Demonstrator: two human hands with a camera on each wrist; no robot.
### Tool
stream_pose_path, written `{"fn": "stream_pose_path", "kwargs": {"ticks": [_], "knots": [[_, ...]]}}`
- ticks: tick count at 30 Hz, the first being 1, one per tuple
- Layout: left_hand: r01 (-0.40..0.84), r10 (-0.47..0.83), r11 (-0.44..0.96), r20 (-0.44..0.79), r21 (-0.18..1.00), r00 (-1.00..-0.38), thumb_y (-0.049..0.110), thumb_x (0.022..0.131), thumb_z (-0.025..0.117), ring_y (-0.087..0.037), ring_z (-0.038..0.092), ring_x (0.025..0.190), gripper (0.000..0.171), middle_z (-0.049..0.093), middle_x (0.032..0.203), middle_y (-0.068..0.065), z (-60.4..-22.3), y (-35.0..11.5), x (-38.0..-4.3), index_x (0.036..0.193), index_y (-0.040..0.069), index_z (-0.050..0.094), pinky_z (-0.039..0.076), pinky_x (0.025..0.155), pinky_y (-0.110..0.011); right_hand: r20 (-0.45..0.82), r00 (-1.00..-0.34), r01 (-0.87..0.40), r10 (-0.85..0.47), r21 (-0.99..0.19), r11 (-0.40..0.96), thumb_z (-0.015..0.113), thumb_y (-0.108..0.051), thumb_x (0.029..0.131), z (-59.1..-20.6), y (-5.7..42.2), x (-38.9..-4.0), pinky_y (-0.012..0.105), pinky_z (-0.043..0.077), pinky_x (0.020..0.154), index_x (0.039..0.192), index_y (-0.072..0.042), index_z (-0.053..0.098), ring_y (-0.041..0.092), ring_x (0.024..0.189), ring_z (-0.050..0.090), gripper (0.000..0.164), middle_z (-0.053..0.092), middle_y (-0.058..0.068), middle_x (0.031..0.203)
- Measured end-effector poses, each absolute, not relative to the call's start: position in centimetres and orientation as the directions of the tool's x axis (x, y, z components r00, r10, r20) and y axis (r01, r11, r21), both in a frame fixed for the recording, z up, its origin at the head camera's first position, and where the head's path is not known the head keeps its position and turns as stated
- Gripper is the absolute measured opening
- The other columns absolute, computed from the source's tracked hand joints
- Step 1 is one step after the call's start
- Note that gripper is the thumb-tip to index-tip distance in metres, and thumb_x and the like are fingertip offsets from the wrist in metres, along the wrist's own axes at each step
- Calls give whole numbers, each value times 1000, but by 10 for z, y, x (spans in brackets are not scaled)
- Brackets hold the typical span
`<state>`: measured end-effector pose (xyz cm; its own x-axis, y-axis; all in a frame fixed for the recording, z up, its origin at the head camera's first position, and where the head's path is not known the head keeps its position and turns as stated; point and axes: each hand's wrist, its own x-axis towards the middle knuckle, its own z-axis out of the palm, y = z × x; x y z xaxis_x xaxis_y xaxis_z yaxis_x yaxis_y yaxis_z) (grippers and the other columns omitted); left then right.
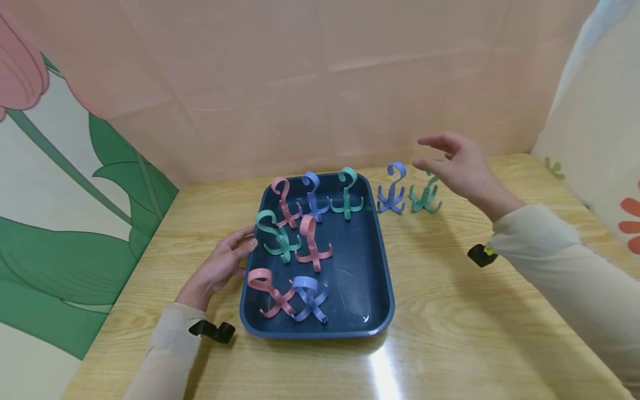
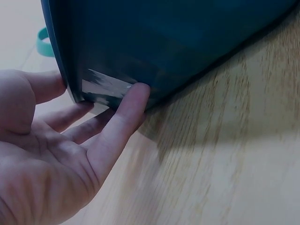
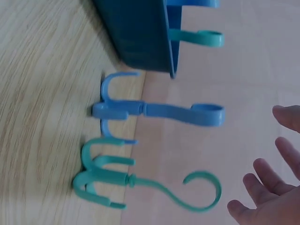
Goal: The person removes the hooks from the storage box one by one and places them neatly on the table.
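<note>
My left hand (image 1: 226, 263) holds the left side of a dark blue tray (image 1: 357, 272), thumb at the rim and fingers against the outer wall. My right hand (image 1: 462, 169) is raised, empty, beyond the tray's right side, its fingers apart. Below it a green multi-prong hanging hook (image 1: 425, 199) stands on the table, partly hidden in the head view. Beside that one stands a blue hanging hook (image 3: 164, 111). Inside the tray are several such hooks: a pink one (image 1: 314, 250), a green one (image 1: 283, 244) and a blue one (image 1: 310, 303) among them.
The wooden table (image 1: 440, 322) meets a pink sheet-covered wall (image 1: 325, 100) behind the tray. A wall with painted leaves (image 1: 55, 255) flanks the left; another with painted flowers (image 1: 600, 139) flanks the right. Both wrists carry black devices (image 1: 482, 255).
</note>
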<state>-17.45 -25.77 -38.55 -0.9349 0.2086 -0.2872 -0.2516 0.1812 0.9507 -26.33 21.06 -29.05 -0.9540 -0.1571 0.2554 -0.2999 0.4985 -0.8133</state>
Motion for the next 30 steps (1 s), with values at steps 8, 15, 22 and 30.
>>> {"fn": "stream_pose_path", "kwargs": {"ticks": [8, 15, 22, 30], "knots": [[-247, 210, 182, -283, 952, -936, 31, 107, 50, -40, 44, 136, 57, 38, 157, -17, -385, -258, -174, 158, 14, 30, 55, 85, -50, 311, -931, -364, -189, -805, 468, 76, -30, 92, -289, 189, -257, 49, 34, 112, 136, -7, 59, 28, 131, 50, 52, 57, 12, 139], [-240, 208, 180, -276, 954, -938, 30, 107, 50, -40, 45, 136, 56, 38, 156, -17, -386, -258, -174, 158, 13, 31, 55, 85, -50, 331, -921, -387, -206, -843, 374, 76, -23, 92, -292, 167, -255, 43, 43, 106, 133, -5, 61, 22, 124, 55, 47, 60, 8, 133], [-232, 216, 174, -267, 957, -939, 29, 108, 48, -40, 46, 135, 56, 38, 156, -18, -386, -258, -173, 158, 12, 30, 55, 85, -50, 323, -922, -376, -212, -878, 297, 77, -28, 91, -301, 146, -252, 34, 47, 99, 132, -8, 62, 23, 121, 59, 48, 62, 7, 130], [-242, 208, 178, -277, 954, -938, 30, 108, 49, -39, 47, 133, 56, 40, 155, -17, -386, -257, -174, 158, 13, 31, 56, 84, -48, 219, -950, -258, -221, -951, 168, 76, -26, 92, -318, 129, -261, 36, 49, 99, 134, -7, 60, 26, 121, 60, 49, 61, 11, 132]]}}
